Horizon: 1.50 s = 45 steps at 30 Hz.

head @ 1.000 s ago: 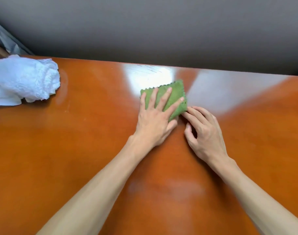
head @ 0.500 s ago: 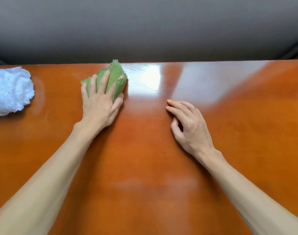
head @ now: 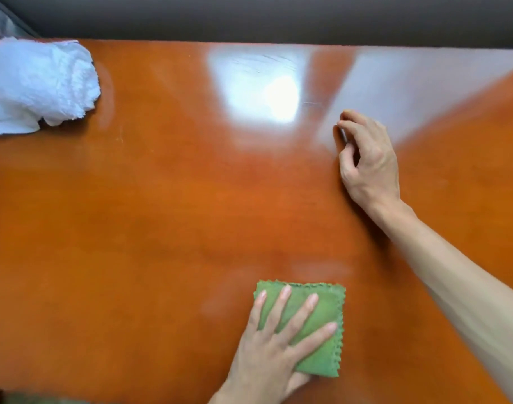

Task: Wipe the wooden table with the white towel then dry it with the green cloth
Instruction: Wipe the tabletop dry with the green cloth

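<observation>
The green cloth [head: 305, 325], folded into a rough square, is pressed flat on the wooden table [head: 162, 214] near its front edge by the left hand [head: 274, 345]. The fingers [head: 284, 304] are spread apart on top of it; nothing is pinched, and the cloth is held only by downward pressure. The right hand [head: 366, 158] is rested further back and to the right, well apart from the cloth, with its fingers loosely curled and nothing held in it. The white towel [head: 39, 83] is left crumpled at the far left corner, so the wet wipe is judged to be done and the drying to be under way.

Several slips can be foreseen. Because the cloth is only pushed, not gripped, it could be bunched up or left behind if the palm is lifted during a stroke. Being close to the front edge, it could be swept off the table by a pull toward the body. Streaks could be missed, since faint hazy patches are seen just beyond and to the left of the cloth. The towel could be nudged off its corner by a wide stroke.

The table is a glossy orange-brown surface in which a bright patch of light is reflected. A plain grey wall [head: 278, 16] is seen behind it.
</observation>
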Each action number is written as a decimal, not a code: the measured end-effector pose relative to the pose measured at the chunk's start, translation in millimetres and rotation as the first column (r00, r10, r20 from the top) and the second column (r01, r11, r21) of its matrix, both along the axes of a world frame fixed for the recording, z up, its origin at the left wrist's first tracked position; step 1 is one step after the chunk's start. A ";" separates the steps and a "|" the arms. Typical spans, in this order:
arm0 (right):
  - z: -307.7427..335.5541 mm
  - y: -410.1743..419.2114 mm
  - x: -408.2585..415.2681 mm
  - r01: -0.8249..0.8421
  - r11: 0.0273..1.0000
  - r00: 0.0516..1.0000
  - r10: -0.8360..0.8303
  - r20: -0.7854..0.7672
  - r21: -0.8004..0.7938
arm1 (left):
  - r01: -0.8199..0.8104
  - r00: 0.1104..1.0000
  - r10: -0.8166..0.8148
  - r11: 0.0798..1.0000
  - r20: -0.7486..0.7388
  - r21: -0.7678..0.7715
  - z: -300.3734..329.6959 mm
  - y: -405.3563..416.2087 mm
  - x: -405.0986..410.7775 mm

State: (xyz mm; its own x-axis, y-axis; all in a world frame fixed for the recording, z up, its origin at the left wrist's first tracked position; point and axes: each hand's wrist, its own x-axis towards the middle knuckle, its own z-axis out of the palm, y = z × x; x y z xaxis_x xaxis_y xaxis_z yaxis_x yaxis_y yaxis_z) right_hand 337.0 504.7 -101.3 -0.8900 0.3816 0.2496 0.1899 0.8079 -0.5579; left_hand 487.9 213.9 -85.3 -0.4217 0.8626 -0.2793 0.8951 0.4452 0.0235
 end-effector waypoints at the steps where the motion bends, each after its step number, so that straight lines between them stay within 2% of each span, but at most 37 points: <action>1: 0.0 -0.4 0.4 -0.003 1.000 1.000 0.003 0.001 0.008 | -0.021 1.000 0.021 1.000 -0.003 -0.016 -1.2 -16.9 4.0; 3: -0.2 -1.3 1.6 -0.018 0.999 1.000 0.018 0.011 0.046 | -0.150 0.989 0.150 0.989 0.022 0.002 -1.7 -47.1 -10.6; 5: -1.4 -2.0 2.9 -0.038 0.994 0.999 0.036 0.027 0.103 | -0.306 0.952 0.307 0.948 0.009 0.083 0.7 -70.1 -46.8; 8: -1.3 -2.3 4.8 -0.072 0.981 0.996 0.062 0.059 0.178 | -0.537 0.840 0.542 0.834 -0.009 0.129 3.6 -93.0 -124.4; 11: 2.8 -9.8 11.9 -0.079 0.982 0.992 0.061 0.112 0.169 | -0.656 0.747 0.665 0.740 -0.019 0.147 2.7 -93.7 -202.1; 15: 9.0 -45.1 56.6 -0.076 0.980 0.986 0.046 0.161 0.185 | -0.696 0.702 0.712 0.692 -0.020 0.190 -1.2 -59.3 -271.4; 19: 9.0 -65.2 93.0 -0.061 0.976 0.983 0.022 0.185 0.208 | -0.748 0.651 0.759 0.638 0.016 0.184 3.2 5.3 -288.8; 21: 8.4 -64.2 92.2 -0.017 0.982 0.989 -0.012 0.151 0.187 | -0.690 0.712 0.703 0.700 -0.003 0.184 2.8 34.8 -273.7; 23: 7.5 -63.6 90.0 0.003 0.982 0.990 -0.029 0.138 0.187 | -0.556 0.819 0.573 0.805 -0.025 0.209 0.5 55.1 -245.8; 25: 6.8 -64.0 89.7 0.005 0.983 0.991 -0.029 0.128 0.185 | -0.453 0.884 0.468 0.866 -0.020 0.211 -2.5 65.0 -208.3; 30: 7.4 -64.4 86.7 0.005 0.986 0.995 -0.022 0.100 0.167 | -0.330 0.944 0.330 0.936 0.014 0.122 1.6 47.7 -95.9; 35: 7.5 -64.3 87.4 0.005 0.987 0.995 -0.021 0.098 0.159 | -0.263 0.965 0.263 0.964 0.006 0.039 2.3 -24.8 -31.6; 38: 7.6 -64.0 88.8 0.014 0.988 0.994 -0.030 0.100 0.156 | -0.394 0.919 0.394 0.919 0.000 0.035 3.3 -73.5 -58.3; 42: 7.1 -62.9 88.5 0.014 0.988 0.994 -0.030 0.103 0.153 | -0.682 0.731 0.682 0.728 0.027 0.072 8.1 -103.9 -136.7; 45: 6.6 -62.4 89.0 0.020 0.989 0.994 -0.036 0.105 0.150 | -0.775 0.629 0.777 0.625 0.013 0.096 4.6 -89.8 -195.4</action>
State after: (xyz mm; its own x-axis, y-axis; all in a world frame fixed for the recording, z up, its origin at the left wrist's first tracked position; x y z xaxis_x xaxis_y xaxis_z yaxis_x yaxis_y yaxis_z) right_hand 426.0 442.2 -94.7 -0.9043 0.3723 0.2090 0.2656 0.8738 -0.4074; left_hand 292.5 124.1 -80.7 -0.9519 0.2312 -0.2012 0.2197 0.9724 0.0779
